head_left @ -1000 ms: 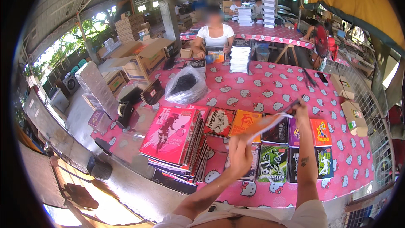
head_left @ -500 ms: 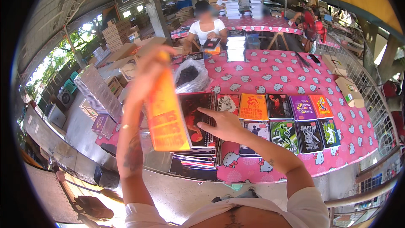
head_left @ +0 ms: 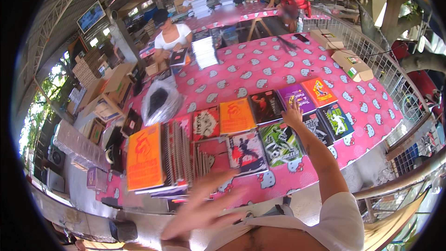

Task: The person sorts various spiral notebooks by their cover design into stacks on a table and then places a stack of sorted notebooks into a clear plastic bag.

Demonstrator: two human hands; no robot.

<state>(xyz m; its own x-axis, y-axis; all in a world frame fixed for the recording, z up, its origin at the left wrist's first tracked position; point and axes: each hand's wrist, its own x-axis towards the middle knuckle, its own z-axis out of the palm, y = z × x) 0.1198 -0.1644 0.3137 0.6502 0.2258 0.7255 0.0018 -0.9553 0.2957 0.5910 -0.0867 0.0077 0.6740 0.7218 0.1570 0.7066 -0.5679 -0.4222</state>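
My right hand (head_left: 293,115) reaches across the table, fingers spread over the near edge of a purple notebook (head_left: 291,93). Whether it touches the cover or hovers just above, I cannot tell. Close to my body, my left hand (head_left: 204,207) is blurred by motion, its fingers apart and nothing visible in them. Beyond it an orange notebook (head_left: 145,155) lies on a stack, beside a pile of spiral-bound notebooks (head_left: 177,151). Two rows of notebooks spread rightward, including a red one (head_left: 206,124), another orange one (head_left: 237,115) and a green soccer one (head_left: 281,143).
A pink patterned cloth (head_left: 260,67) covers the table. A clear plastic bag (head_left: 160,102) with dark contents sits left of the rows. Across the table a person (head_left: 173,37) handles a dark notebook beside a white stack (head_left: 204,52). Cardboard boxes (head_left: 353,65) stand at the far right edge.
The orange notebook that my left hand held now lies on the left stack, and that hand has drawn back toward me. My right hand has moved right to the purple notebook. The view has shifted right.
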